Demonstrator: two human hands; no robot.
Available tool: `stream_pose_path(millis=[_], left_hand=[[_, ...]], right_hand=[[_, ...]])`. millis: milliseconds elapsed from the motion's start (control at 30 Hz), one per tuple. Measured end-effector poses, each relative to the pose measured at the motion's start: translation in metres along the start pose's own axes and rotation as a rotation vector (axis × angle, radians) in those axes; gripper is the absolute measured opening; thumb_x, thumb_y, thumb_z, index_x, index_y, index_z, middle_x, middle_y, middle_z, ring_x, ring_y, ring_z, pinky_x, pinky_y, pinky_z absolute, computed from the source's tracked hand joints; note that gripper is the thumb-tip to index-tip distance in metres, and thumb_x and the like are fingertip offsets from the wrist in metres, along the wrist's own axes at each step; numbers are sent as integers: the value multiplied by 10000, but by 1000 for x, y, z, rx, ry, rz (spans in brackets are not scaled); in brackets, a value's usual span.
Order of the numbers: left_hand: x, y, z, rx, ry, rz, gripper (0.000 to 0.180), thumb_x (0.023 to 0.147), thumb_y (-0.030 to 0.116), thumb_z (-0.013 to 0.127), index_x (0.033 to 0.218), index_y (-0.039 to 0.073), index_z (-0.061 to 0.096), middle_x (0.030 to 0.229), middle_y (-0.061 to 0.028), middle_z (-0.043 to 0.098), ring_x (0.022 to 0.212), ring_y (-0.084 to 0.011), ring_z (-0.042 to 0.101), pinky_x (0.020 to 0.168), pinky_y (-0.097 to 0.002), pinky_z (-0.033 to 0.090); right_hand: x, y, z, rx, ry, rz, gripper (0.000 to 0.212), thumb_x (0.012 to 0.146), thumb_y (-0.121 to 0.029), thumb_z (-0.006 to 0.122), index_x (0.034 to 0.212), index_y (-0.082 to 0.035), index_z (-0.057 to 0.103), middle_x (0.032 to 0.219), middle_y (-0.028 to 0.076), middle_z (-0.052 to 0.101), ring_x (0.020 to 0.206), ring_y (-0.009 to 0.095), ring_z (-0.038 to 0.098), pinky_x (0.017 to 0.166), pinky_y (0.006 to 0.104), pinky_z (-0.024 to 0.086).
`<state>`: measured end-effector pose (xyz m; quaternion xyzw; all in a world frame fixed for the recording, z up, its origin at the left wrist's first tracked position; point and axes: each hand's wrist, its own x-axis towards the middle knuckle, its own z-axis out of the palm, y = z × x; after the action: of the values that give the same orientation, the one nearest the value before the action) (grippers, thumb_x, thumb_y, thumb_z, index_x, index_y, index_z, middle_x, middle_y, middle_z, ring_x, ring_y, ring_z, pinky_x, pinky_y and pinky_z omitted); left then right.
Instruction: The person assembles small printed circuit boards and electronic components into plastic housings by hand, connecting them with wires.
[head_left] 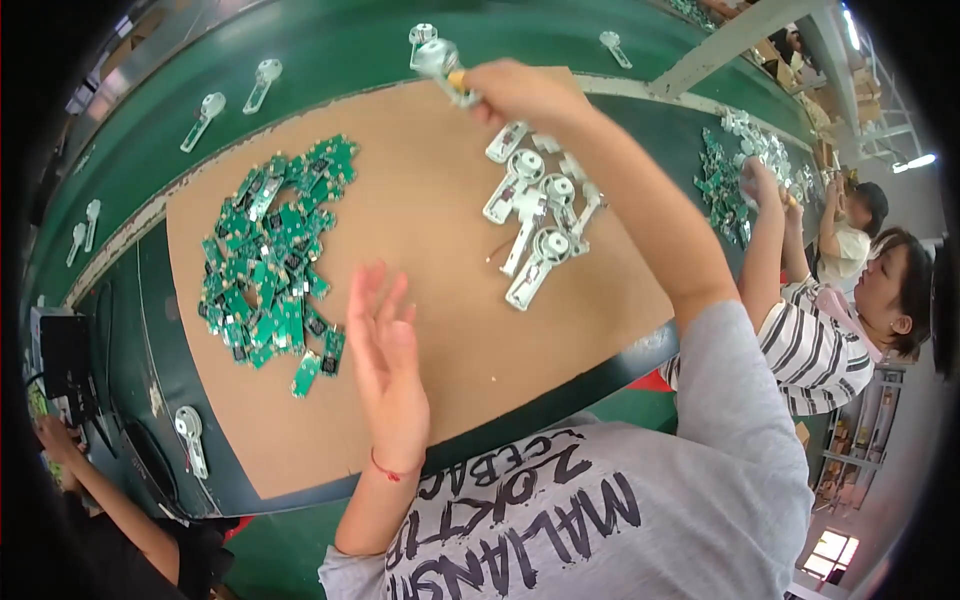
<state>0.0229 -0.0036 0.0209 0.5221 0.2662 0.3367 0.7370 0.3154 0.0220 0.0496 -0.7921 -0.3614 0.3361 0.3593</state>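
Observation:
My right hand (525, 92) is stretched to the far edge of the cardboard, its fingers closed on a white paddle-shaped housing (437, 58) with a round head. The housing is smeared by motion, and a small yellow patch shows at my fingertips. My left hand (385, 355) hovers over the near middle of the cardboard, fingers apart, holding nothing. To its left lies a wide heap of green circuit boards (265, 260), some with dark components. Several more white housings (537, 268) lie loosely grouped on the right, below my right forearm.
Brown cardboard (420, 200) covers the dark table. Beyond a pale rail, more housings (263, 85) sit spaced out on a green surface. One housing (190, 440) rests at the table's left. A co-worker in a striped shirt (820, 340) works at the right; another person's arm (110, 500) reaches in lower left.

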Motion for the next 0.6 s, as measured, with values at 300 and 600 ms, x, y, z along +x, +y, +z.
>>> stream_pose_path(millis=[300,600], left_hand=[[3,-2,4,-12,-154,-156,423,914,134,463,1301,17,338,1351,-90,341,1192,-214,400,974,-336,326],[-3,-1,-2,27,-47,-122,342,902,99,478,1221,-13,425,1243,-80,459,1120,-167,456,922,-278,364]], right_hand=[[174,83,-100,-832,105,155,422,819,-400,493,761,-5,629,641,120,581,588,238,540,551,358,422],[-42,-3,-21,-994,-129,-292,187,804,-190,538,937,-84,617,700,84,589,716,238,599,624,339,461]])
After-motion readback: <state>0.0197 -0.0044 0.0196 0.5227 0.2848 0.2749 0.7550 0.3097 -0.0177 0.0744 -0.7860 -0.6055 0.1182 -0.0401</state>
